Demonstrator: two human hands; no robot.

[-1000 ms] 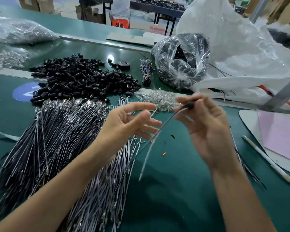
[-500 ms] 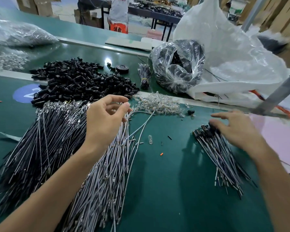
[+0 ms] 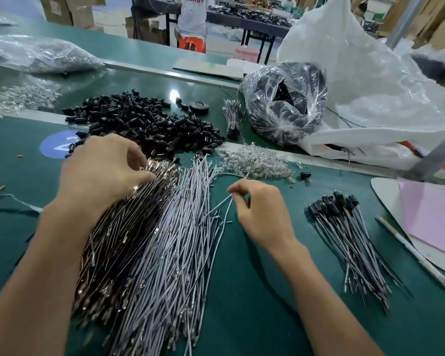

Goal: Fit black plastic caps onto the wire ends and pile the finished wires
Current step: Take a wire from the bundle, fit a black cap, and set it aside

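Note:
A heap of black plastic caps [image 3: 144, 122] lies at the back of the green table [image 3: 254, 317]. In front of it spread two loose wire piles, dark wires [image 3: 123, 240] on the left and white wires [image 3: 180, 253] beside them. My left hand [image 3: 100, 170] rests on the dark pile's top end, fingers curled among the wire tips. My right hand [image 3: 260, 209] pinches a white wire [image 3: 220, 205] at the white pile's right edge. The finished capped wires [image 3: 350, 232] lie in a fan to the right.
Clear small parts [image 3: 257, 160] lie behind my right hand, with one stray cap [image 3: 305, 175]. A clear bag of black parts [image 3: 285, 101] and a big white bag [image 3: 370, 86] stand at the back right. Pink paper [image 3: 432, 217] and a pen [image 3: 416, 253] lie far right.
My right hand left the finished pile and came left to pinch a white wire. My left hand dropped onto the dark wire pile's top end.

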